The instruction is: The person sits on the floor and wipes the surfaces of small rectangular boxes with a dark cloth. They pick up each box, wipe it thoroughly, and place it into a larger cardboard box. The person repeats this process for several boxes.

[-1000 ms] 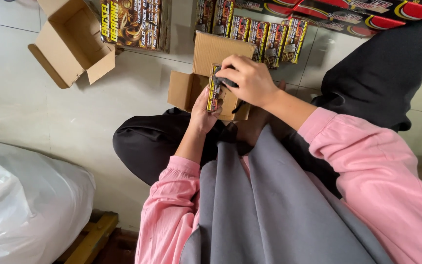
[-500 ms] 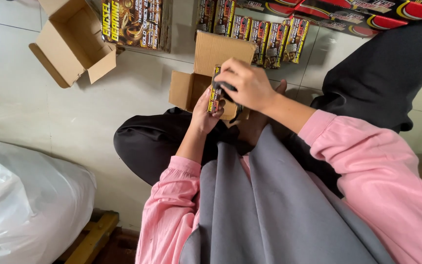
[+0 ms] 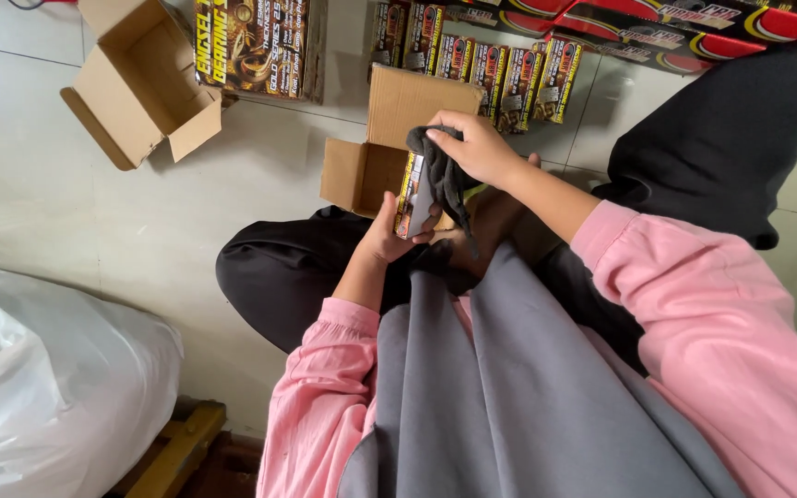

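The left hand (image 3: 382,235) grips a small printed box (image 3: 410,195) upright, its long axis vertical, while the right hand's (image 3: 478,148) fingers pinch a dark cloth (image 3: 445,175) just above and against its face.

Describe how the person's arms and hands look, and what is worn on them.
Both arms wear loose pink sleeves with gathered cuffs, the left sleeve pushed up above the wrist, as is the right sleeve. The left hand and right hand are bare: no gloves, rings or watch visible.
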